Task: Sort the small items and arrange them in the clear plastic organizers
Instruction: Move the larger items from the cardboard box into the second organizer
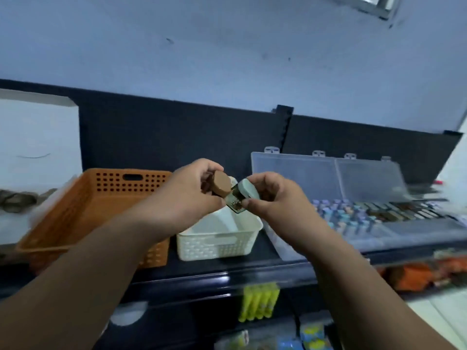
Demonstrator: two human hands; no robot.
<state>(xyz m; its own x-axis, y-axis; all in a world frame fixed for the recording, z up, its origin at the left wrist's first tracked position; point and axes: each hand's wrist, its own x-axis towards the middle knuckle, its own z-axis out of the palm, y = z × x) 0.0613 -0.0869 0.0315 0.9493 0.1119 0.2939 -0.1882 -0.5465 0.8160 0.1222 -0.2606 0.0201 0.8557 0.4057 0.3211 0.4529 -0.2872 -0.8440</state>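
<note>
1. While both arms reach forward over the dark shelf (227, 271), the left hand (192, 190) curls its fingers and thumb round a small brown-capped bottle (222, 183), cap turned toward the camera.
2. The right hand (273, 198) pinches a second small bottle, the green-capped bottle (246, 189), between thumb and curled fingers. Its labelled body slants down and to the left.
3. The two bottles are held side by side between the hands, so close that they seem to touch, in the air above the white basket (217, 245).
4. The white basket stands on the shelf, just right of a larger orange basket (83, 210). Its inside is mostly hidden by the hands.
5. To the right lies the clear organizer (417, 229), its lid (293, 170) raised against the dark back panel.
6. Rows of small bottles (353, 213) with blue, purple and pale caps fill its rear compartments, with darker ones further right. The front compartments look bare, though blur makes this uncertain.
7. A white box (38, 137) stands at far left.
8. Yellow packets (257, 301) hang below the shelf edge.
</note>
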